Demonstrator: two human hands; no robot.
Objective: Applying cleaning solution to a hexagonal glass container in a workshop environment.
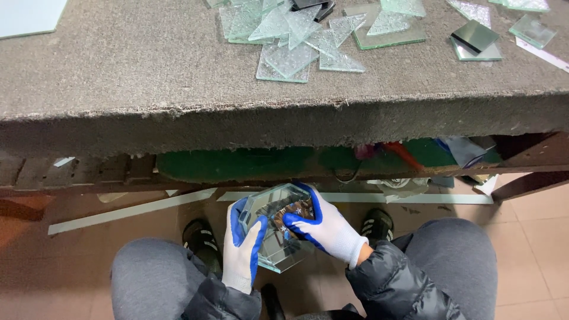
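Observation:
Both my hands wear white gloves with blue palms. They hold one stack of mirror-like glass pieces (274, 237) over my lap, below the workbench edge. My left hand (243, 249) grips the stack's left side, thumb on top. My right hand (323, 228) clasps the stack's right and far side, with its fingers curled over the top edge. The glass is tilted and reflects brown shapes.
A felt-covered workbench (148, 77) fills the upper view. Several patterned glass shards (290, 35) lie in a pile on it, with small mirror squares (474, 38) at the right. A cluttered shelf (237, 163) runs under the top. Glass strips (130, 210) lie on the floor by my shoes.

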